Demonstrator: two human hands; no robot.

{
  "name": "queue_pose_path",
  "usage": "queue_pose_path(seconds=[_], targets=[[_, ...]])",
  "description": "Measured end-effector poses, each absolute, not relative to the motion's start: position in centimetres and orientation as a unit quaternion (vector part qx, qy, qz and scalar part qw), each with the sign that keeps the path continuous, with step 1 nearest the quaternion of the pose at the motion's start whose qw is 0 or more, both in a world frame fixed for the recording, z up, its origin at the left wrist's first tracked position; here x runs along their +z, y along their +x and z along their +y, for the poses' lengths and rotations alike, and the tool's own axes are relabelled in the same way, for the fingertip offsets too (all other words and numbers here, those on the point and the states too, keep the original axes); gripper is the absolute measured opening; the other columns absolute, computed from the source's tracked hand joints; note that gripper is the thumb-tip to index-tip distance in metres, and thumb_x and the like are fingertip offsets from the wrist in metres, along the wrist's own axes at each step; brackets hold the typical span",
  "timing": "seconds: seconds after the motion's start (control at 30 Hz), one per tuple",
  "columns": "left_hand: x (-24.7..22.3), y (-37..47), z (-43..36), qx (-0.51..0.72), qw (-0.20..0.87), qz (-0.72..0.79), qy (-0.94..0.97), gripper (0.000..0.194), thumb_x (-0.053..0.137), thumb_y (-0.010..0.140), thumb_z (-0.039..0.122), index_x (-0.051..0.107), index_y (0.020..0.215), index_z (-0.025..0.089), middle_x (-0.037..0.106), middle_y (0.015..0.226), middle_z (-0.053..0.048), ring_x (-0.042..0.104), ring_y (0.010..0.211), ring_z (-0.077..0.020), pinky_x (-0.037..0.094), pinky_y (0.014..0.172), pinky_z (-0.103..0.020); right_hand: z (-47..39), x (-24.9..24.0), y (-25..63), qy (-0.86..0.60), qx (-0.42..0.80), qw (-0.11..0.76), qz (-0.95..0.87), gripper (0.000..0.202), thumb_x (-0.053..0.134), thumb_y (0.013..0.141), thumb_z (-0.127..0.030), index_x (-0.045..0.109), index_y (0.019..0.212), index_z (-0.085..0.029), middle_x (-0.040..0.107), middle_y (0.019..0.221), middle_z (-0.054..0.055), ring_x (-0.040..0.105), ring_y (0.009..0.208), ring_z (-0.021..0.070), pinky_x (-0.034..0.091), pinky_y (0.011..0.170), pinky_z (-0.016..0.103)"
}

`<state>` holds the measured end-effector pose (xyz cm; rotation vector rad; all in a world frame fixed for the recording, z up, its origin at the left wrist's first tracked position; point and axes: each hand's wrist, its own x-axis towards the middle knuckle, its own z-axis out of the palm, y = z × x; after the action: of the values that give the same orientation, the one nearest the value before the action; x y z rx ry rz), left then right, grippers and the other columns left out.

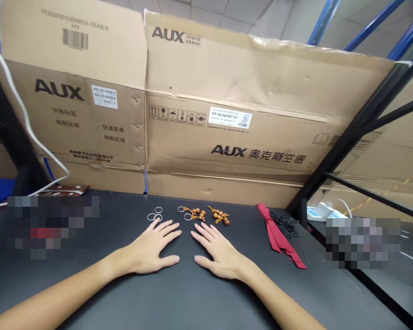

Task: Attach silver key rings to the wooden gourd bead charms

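Both hands lie flat on the black table, palms down and fingers spread. My left hand point(153, 247) has its fingertips just below a few metal rings point(158, 210) and holds nothing. Nothing is in my right hand point(218, 252) either; its fingertips are close to the wooden gourd beads. Two beaded pieces point(197, 213) with orange cord have metal rings attached at their left ends. More brown gourd beads point(220, 215) sit together just to the right, without a visible ring.
Red fabric strips point(278, 238) and a pile of black clasps point(286, 224) lie on the right of the table point(151, 302). Cardboard sheets point(227, 142) stand along the back. Black metal frame bars point(351, 137) slant at the right. A white cable point(27, 119) hangs at the left.
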<state>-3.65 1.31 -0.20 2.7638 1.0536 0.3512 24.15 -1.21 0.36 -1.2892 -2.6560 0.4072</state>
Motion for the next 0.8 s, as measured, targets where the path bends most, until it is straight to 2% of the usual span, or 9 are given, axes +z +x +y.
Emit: queue_pose_path(seconds=[0.13,0.43,0.53,0.67,0.8], targets=[[-0.2,-3.8,1.4,0.113,0.088,0.329,0.933,0.067,0.047,0.091,0.062,0.039,0.147,0.026,0.033,0.155,-0.007,0.028,0.143,-0.0319,0.022,0.118,-0.049,-1.2,0.4,24.2,-0.434,0.141,0.071,-0.887,0.067,0.044,0.094,-0.057,0.026,0.152,-0.027,0.014,0.16,0.005,0.009,0.148,0.0271,0.009,0.121,0.05],[0.1,-4.0,1.0,0.14,0.106,0.322,0.93,0.06,0.051,0.092,0.056,0.044,0.144,0.027,0.037,0.153,-0.006,0.035,0.14,-0.0309,0.031,0.115,-0.046,-1.3,0.5,24.2,-0.429,0.135,0.08,-0.889,0.066,0.047,0.094,-0.054,0.029,0.151,-0.025,0.017,0.159,0.006,0.013,0.147,0.0288,0.012,0.12,0.051],[0.1,-4.0,0.9,0.15,0.104,0.311,0.933,0.057,0.053,0.093,0.053,0.045,0.143,0.027,0.037,0.153,-0.006,0.036,0.139,-0.0299,0.033,0.114,-0.044,-1.4,0.2,24.1,-0.425,0.116,0.105,-0.892,0.064,0.048,0.094,-0.052,0.034,0.149,-0.022,0.025,0.157,0.009,0.021,0.146,0.0287,0.019,0.119,0.05],[-0.3,-3.8,1.0,0.15,0.078,0.332,0.928,0.059,0.051,0.092,0.055,0.046,0.142,0.023,0.034,0.154,-0.009,0.031,0.142,-0.0322,0.031,0.115,-0.049,-1.0,-0.6,23.9,-0.484,0.034,0.184,-0.855,0.055,0.055,0.091,-0.045,0.05,0.138,-0.018,0.045,0.147,0.013,0.04,0.136,0.0295,0.032,0.113,0.047],[-0.7,-3.7,1.2,0.14,0.053,0.39,0.909,0.067,0.044,0.093,0.06,0.044,0.143,0.016,0.033,0.154,-0.013,0.031,0.141,-0.033,0.031,0.115,-0.048,0.1,-1.5,24.3,-0.586,-0.063,0.214,-0.779,0.051,0.055,0.091,-0.044,0.055,0.13,-0.011,0.05,0.14,0.018,0.043,0.131,0.0339,0.036,0.108,0.049]])
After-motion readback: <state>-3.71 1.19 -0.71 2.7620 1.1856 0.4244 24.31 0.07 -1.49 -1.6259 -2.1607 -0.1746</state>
